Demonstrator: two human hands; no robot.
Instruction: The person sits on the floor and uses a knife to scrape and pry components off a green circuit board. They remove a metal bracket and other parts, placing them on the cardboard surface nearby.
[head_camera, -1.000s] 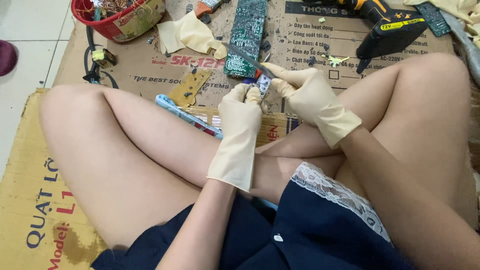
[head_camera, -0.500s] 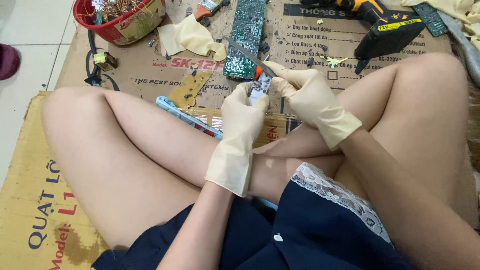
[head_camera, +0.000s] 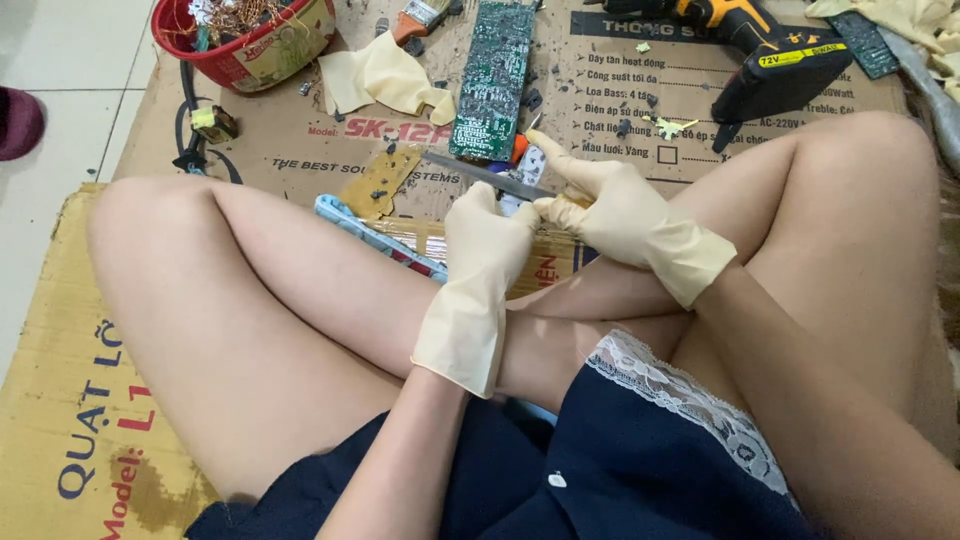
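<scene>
top left, red bowl holds copper wire; left hand, right hand pinch small part.

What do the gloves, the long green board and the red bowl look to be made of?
Gloves on the left hand and right hand: thin cream latex or similar rubber, matte, wrinkling at the cuffs. Green board: rigid circuit-board laminate, judging by its dense pale solder dots. Red bowl: probably moulded plastic, smooth and slightly glossy. Cardboard beneath: brown, printed, creased.
</scene>
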